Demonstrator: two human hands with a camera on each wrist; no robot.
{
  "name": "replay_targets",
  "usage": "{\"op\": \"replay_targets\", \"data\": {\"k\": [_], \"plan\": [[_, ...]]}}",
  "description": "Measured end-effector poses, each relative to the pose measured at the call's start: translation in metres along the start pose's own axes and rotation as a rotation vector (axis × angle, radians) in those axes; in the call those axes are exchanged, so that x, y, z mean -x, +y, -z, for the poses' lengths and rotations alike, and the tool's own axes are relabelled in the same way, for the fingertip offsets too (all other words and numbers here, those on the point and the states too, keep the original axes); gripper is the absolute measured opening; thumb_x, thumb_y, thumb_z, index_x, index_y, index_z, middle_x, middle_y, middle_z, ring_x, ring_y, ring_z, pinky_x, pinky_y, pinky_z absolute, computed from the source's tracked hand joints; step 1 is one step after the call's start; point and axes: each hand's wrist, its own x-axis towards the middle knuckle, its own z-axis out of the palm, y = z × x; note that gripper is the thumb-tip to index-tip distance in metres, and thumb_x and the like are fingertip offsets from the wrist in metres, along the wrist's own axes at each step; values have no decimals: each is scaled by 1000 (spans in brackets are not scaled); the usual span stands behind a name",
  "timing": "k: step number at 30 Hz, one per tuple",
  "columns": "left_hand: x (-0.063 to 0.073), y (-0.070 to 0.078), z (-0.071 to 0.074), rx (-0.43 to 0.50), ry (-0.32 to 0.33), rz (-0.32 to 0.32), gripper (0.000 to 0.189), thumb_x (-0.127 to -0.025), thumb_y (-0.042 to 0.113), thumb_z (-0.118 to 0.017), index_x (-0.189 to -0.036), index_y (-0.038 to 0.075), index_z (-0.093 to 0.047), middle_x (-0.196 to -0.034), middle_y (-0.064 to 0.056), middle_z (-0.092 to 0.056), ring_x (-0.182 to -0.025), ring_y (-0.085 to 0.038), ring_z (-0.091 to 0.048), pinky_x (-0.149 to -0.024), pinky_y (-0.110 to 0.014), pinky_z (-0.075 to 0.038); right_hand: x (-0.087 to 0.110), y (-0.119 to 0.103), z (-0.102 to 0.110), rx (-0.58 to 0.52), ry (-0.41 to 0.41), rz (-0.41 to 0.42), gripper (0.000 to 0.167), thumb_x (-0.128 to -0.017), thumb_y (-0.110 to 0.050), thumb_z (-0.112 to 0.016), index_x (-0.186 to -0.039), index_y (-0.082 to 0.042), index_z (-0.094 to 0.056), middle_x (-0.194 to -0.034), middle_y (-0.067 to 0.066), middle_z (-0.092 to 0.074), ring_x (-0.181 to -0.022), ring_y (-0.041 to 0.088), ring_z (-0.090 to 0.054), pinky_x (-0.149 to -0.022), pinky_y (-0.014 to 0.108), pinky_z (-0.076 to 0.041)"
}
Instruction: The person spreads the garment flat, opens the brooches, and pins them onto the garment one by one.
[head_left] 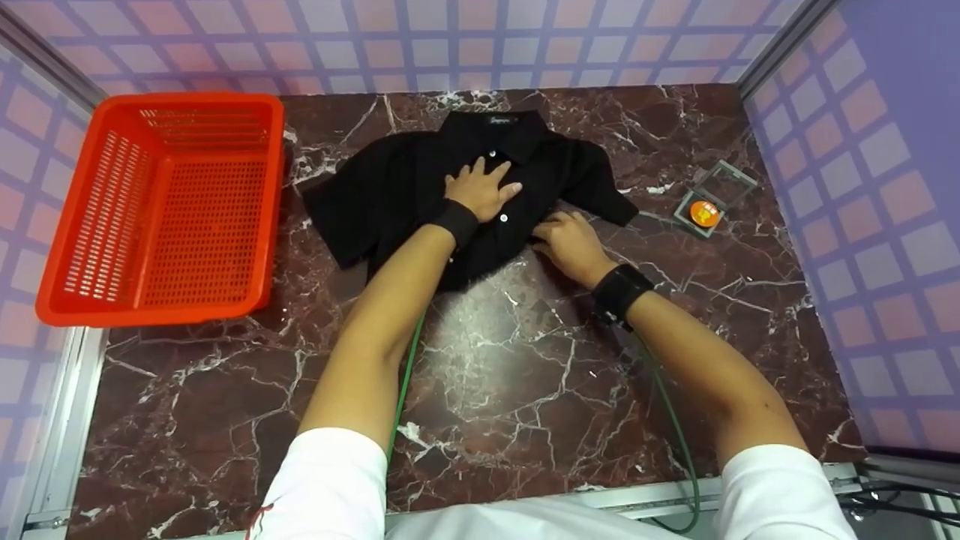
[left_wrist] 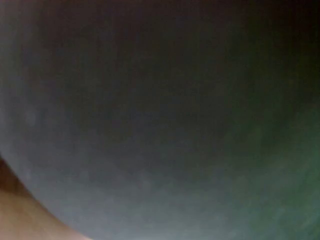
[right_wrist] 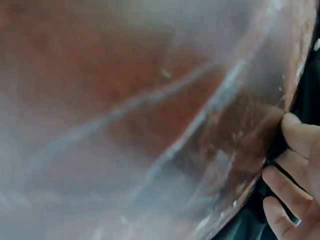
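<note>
A black short-sleeved button shirt (head_left: 427, 176) lies front up on the table, collar at the far side, small white buttons down its middle. Its lower part is gathered, and the hem curves unevenly. On the shirt's chest my left hand (head_left: 477, 192) rests palm down, fingers spread. My right hand (head_left: 570, 244) pinches the shirt's right side edge, just below the sleeve. In the right wrist view, the thumb and fingers of that hand (right_wrist: 300, 175) meet at the border of the black cloth (right_wrist: 307, 95). Dark blurred cloth fills most of the left wrist view.
A red plastic basket (head_left: 276, 195) with slotted walls stands on the left. To the right of the shirt lies a small clear case (head_left: 739, 180), lid raised, with an orange round piece (head_left: 704, 214) in it. Green cables (head_left: 679, 427) run from both wristbands. Checked panels (head_left: 480, 45) wall the marble-patterned table (head_left: 480, 382).
</note>
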Motion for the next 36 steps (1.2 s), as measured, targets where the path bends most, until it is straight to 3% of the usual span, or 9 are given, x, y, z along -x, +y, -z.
{"op": "replay_targets", "data": {"k": [5, 10, 18, 28, 36], "plan": [[-1, 2, 5, -39, -24, 25, 69, -103, 63, -25, -161, 26, -27, -163, -21, -23, -147, -43, -25, -114, -62, -24, 0, 1, 2, 38, 41, 60, 9, -90, -7, -69, -94, -6, -77, -88, 11, -75, -89, 35, -64, -82, 49, -44], [-2, 4, 6, -75, -48, 24, 70, -103, 64, -24, -160, 24, -31, -162, -21, -26, -146, -43, -26, -112, -62, -27, 8, 1, 1, 79, 75, 118, 14, -92, -6, -62, -83, -4, -73, -76, 14, -71, -76, 36, -62, -77, 48, -44], [-4, 7, 6, -124, -82, 34, 70, -103, 64, -22, -160, 25, -30, -162, -24, -24, -147, -45, -24, -111, -63, -28, 23, -2, -1, 99, 116, 163, 16, -92, -4, -58, -85, -4, -72, -77, 12, -72, -75, 33, -63, -73, 45, -44], [-10, 5, 4, -140, -94, 40, 69, -103, 65, -21, -160, 26, -31, -162, -23, -24, -147, -45, -24, -111, -63, -28, 39, -10, 3, 98, 138, 204, 19, -94, -6, -58, -94, -4, -76, -88, 11, -75, -81, 30, -65, -81, 42, -45], [-10, 5, 2, -151, -99, 47, 68, -103, 65, -21, -159, 27, -32, -162, -22, -24, -147, -44, -24, -111, -62, -29, 52, -19, 2, 98, 139, 212, 16, -92, -6, -59, -90, -4, -74, -80, 12, -73, -74, 31, -63, -79, 44, -42]]}}
